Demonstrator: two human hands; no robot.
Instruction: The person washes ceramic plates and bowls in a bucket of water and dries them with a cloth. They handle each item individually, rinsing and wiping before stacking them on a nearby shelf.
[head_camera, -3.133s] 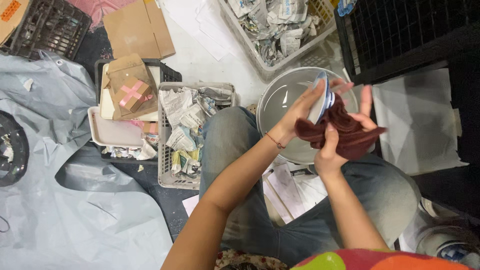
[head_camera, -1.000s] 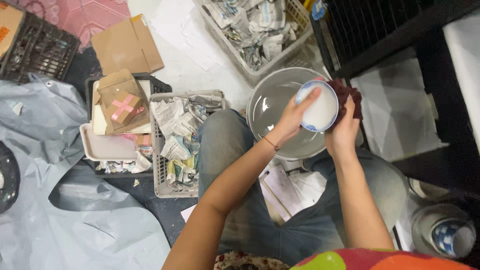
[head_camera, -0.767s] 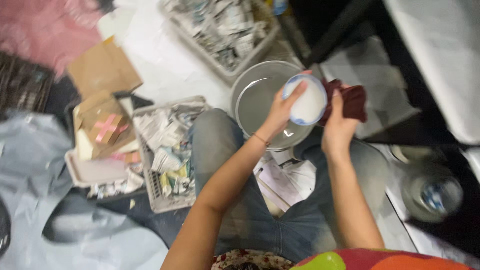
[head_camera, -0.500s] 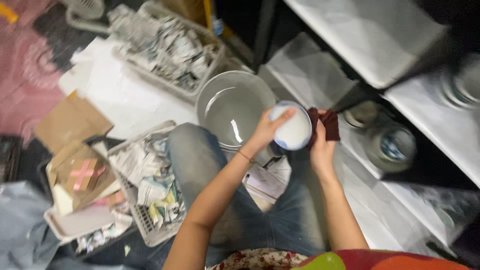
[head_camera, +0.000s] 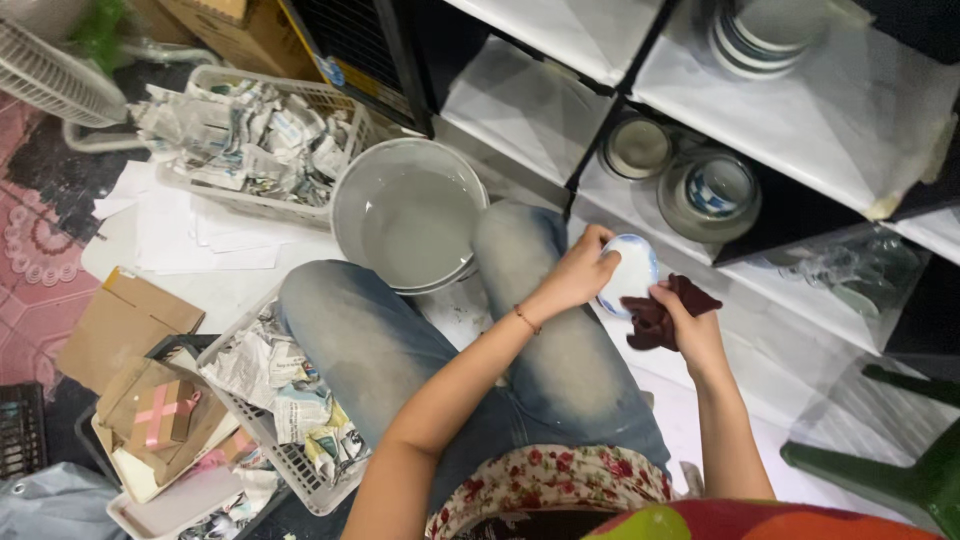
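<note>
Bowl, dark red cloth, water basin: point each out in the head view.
bowl (head_camera: 632, 272), head view, white inner face.
dark red cloth (head_camera: 655, 322), head view, bunched folds below the bowl.
water basin (head_camera: 345, 190), head view, left grey rim.

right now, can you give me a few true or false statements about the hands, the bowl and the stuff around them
1. The left hand holds a small white bowl with a blue rim. True.
2. The right hand holds a yellow sponge. False: it holds a dark red cloth.
3. The bowl is sitting in the grey basin. False: it is held up over the person's knee, to the right of the basin.
4. A basket behind the basin holds crumpled newspaper. True.
5. The shelves on the right are bare. False: stacked bowls stand on them.
</note>
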